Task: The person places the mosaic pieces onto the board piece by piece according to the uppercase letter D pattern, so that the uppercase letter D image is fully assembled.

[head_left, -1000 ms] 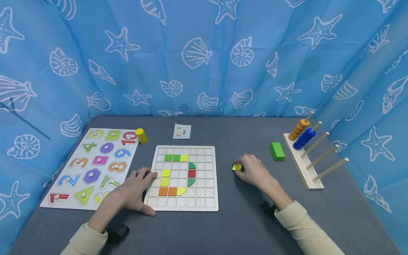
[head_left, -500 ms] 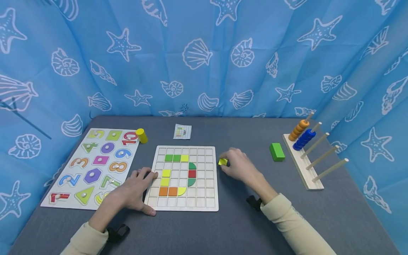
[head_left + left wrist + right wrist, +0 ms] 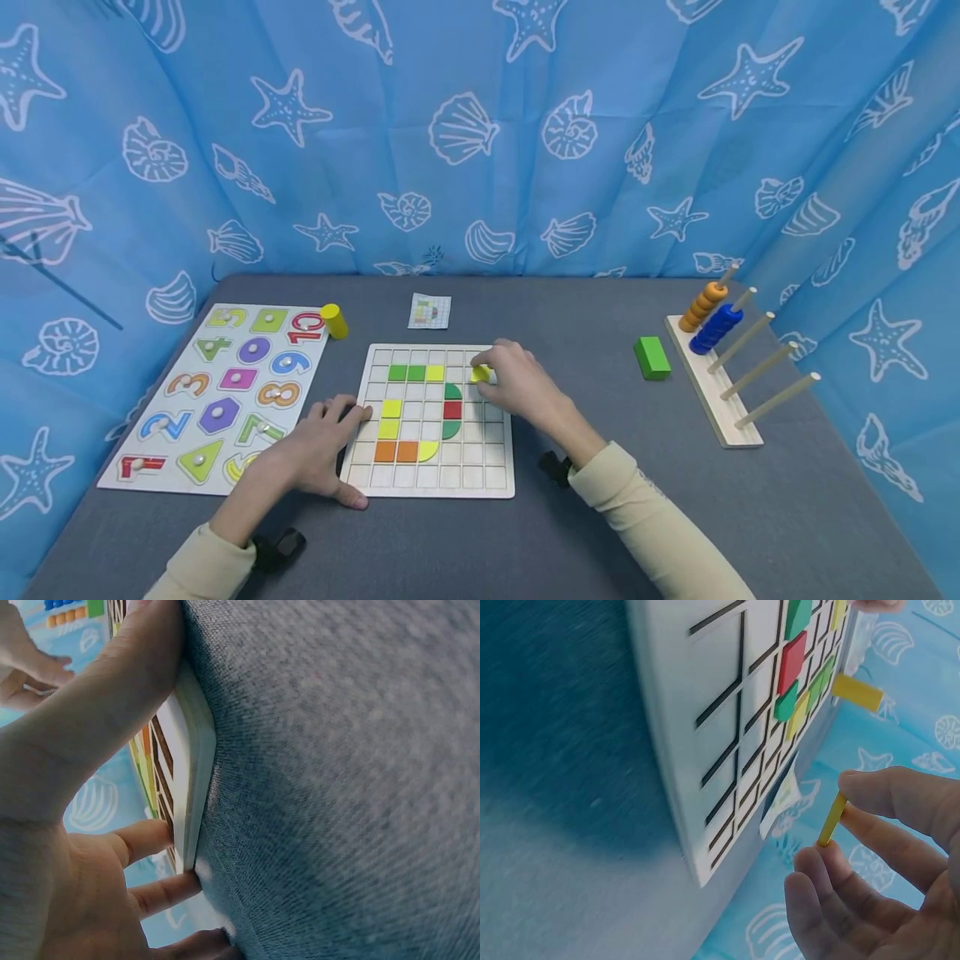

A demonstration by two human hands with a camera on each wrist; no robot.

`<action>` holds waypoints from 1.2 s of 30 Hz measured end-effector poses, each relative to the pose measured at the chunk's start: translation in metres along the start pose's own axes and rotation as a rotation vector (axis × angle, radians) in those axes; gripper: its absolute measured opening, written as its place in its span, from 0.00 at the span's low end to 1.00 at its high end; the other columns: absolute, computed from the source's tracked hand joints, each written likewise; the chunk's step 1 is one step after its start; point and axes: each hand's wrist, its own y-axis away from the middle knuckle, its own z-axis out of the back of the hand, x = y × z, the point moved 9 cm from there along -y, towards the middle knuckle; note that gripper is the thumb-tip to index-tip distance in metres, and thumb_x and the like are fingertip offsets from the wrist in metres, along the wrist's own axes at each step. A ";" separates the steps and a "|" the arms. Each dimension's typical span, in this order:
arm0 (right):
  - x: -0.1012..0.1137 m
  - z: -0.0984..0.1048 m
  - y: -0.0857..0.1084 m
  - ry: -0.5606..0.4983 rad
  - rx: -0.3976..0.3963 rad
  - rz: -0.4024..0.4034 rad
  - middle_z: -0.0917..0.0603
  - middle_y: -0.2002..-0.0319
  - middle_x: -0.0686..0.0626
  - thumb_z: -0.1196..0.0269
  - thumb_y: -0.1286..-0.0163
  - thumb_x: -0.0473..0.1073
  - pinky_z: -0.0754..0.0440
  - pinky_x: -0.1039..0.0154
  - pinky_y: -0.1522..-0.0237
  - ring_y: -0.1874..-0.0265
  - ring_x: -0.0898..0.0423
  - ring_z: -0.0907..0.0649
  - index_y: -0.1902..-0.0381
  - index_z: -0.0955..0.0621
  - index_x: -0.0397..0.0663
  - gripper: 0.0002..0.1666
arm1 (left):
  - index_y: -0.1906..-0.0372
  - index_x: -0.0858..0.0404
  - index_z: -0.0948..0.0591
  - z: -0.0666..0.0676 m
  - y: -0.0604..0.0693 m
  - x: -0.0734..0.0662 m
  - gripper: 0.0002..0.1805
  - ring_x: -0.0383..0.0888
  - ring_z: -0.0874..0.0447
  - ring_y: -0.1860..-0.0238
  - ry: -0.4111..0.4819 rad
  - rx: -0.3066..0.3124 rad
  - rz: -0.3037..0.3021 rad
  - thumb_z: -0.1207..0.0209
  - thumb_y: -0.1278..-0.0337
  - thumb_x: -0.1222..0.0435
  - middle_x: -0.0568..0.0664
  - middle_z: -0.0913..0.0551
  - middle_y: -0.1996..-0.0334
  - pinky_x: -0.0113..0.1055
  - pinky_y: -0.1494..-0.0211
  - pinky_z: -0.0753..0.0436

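Note:
A pale wooden grid board (image 3: 472,477) lies on the table, holding several flat green, yellow, orange and red tiles. Two green curved-edge tiles flank a red square tile (image 3: 452,410). My right hand (image 3: 521,387) pinches a small yellow tile (image 3: 480,374) by its edges, over the board's upper right; the right wrist view shows the tile (image 3: 832,820) edge-on, apart from the board. My left hand (image 3: 321,454) rests at the board's left side with fingers spread. In the left wrist view its thumb (image 3: 120,682) lies along the near edge and a finger touches the board's side.
A number-and-shape puzzle board (image 3: 247,400) lies at left, with a yellow cylinder (image 3: 333,321) by its corner. Behind the grid is a small pattern card (image 3: 430,312). A green block (image 3: 652,358) and a peg stacker (image 3: 712,379) with orange and blue beads stand at right.
My right hand has moved left with the yellow tile, from the table right of the grid board to above its upper right cells. My left hand has stayed in place.

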 end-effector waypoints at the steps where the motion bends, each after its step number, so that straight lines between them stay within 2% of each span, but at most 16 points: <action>1: 0.002 -0.001 -0.001 -0.005 0.001 0.003 0.14 0.51 0.40 0.32 0.35 0.34 0.16 0.57 0.58 0.56 0.49 0.16 0.48 0.12 0.40 0.17 | 0.25 0.59 0.34 0.000 0.000 0.000 0.69 0.68 0.33 0.33 0.000 0.001 0.000 0.23 0.77 0.29 0.63 0.36 0.28 0.67 0.34 0.26; 10: 0.023 -0.008 -0.014 -0.041 0.010 0.050 0.13 0.50 0.40 0.33 0.35 0.33 0.15 0.50 0.48 0.50 0.47 0.16 0.48 0.13 0.38 0.17 | 0.26 0.59 0.34 0.001 0.000 -0.001 0.68 0.68 0.33 0.33 0.009 -0.012 -0.009 0.22 0.78 0.30 0.63 0.36 0.28 0.67 0.35 0.26; 17: 0.041 -0.020 -0.024 -0.051 0.040 0.089 0.13 0.48 0.41 0.34 0.33 0.34 0.16 0.54 0.50 0.48 0.47 0.17 0.46 0.13 0.38 0.17 | 0.26 0.59 0.34 0.001 0.000 0.000 0.68 0.68 0.33 0.34 -0.002 -0.004 -0.007 0.23 0.77 0.29 0.63 0.36 0.28 0.67 0.35 0.26; 24: 0.052 -0.036 -0.033 -0.044 0.080 0.077 0.14 0.45 0.42 0.33 0.33 0.34 0.17 0.55 0.48 0.47 0.49 0.17 0.44 0.14 0.41 0.19 | 0.26 0.59 0.34 0.001 0.000 0.000 0.68 0.69 0.33 0.33 0.007 -0.004 -0.016 0.23 0.77 0.29 0.63 0.36 0.28 0.67 0.35 0.26; 36: 0.067 -0.060 -0.042 0.000 0.088 0.113 0.13 0.46 0.44 0.33 0.32 0.36 0.14 0.57 0.48 0.46 0.50 0.16 0.47 0.12 0.43 0.16 | 0.27 0.60 0.33 0.002 0.000 0.000 0.68 0.69 0.32 0.34 0.000 -0.030 -0.040 0.23 0.77 0.29 0.63 0.36 0.29 0.67 0.35 0.25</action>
